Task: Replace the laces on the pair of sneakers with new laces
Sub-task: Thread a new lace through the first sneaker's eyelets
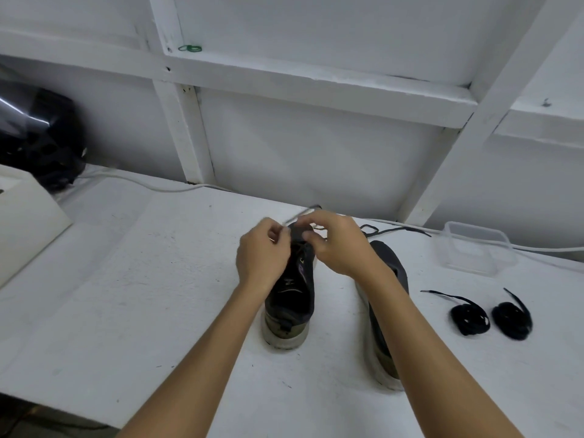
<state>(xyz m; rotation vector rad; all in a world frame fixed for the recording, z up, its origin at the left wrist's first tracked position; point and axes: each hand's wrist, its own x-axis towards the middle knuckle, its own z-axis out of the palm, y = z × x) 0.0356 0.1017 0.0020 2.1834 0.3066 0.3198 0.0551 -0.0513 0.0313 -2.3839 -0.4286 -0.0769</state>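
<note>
Head view: both hands [264, 248] [336, 245] pinch a lace [298, 215] (blurred) above the shoe [292, 298]; yanking could snag it between the fingers.

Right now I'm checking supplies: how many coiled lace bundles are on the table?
2: one coiled bundle right of the right sneaker, another coiled bundle just beyond it. None seem hidden.

1 head-worn view looks down, close over the table [126, 279].
</note>
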